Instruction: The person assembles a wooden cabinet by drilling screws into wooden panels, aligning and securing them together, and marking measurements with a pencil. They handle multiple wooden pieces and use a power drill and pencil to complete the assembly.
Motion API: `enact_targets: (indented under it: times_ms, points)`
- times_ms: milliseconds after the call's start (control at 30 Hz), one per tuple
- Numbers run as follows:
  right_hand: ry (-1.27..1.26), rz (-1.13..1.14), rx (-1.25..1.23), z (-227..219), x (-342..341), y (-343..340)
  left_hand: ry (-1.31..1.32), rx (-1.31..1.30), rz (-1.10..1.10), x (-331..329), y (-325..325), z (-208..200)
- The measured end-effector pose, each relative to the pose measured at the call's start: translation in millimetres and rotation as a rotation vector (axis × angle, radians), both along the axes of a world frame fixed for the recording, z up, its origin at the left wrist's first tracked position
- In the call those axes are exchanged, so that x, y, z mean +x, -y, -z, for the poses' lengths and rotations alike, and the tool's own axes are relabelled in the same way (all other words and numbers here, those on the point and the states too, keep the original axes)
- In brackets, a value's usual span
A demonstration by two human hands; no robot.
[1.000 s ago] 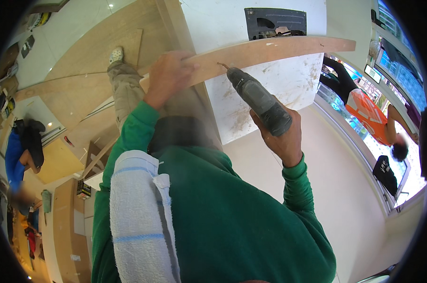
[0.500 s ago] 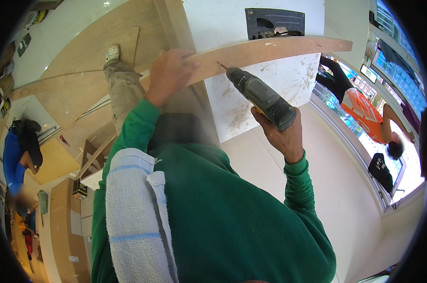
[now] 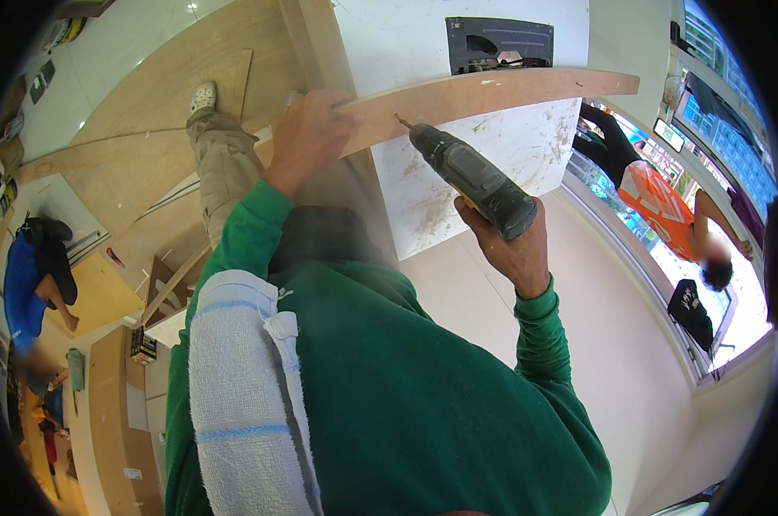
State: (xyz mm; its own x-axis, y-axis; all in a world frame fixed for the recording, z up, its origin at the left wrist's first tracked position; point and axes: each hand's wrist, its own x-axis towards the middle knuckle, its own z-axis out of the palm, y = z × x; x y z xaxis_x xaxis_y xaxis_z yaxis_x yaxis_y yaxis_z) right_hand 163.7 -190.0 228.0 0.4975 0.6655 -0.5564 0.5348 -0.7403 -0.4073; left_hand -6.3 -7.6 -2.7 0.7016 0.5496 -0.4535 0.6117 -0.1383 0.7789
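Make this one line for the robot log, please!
Left hand: on wooden board, near its left end | Right hand: holding drill | Drill bit: toward board | Rest: dark tray

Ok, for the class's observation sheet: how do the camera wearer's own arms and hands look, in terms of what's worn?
Both arms wear long, plain green fabric sleeves, loosely creased along the forearms and narrowing to snug green cuffs at the wrists. The left hand and right hand are bare, with no gloves. No cables or markings show on either sleeve.
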Motion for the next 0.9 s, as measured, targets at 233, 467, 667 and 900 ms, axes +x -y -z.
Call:
enact_targets:
  times_ms: [233, 467, 667, 900]
  points:
    - [-0.005, -0.027, -0.011, -2.0, -1.3, -2.7, 0.014, 0.014, -0.005, 0.6, 1.2, 0.1]
    - [-0.007, -0.032, -0.007, -2.2, 0.0, -5.4, -0.007, -0.018, 0.001, 1.9, -0.1, -0.6]
    - [-0.022, -0.042, -0.047, -3.8, 3.9, -10.1, -0.003, -0.018, 0.002, 1.6, 0.4, 0.0]
    - [0.037, -0.074, -0.103, -5.8, 6.2, -13.5, -0.018, -0.038, -0.013, 0.3, 0.5, 1.1]
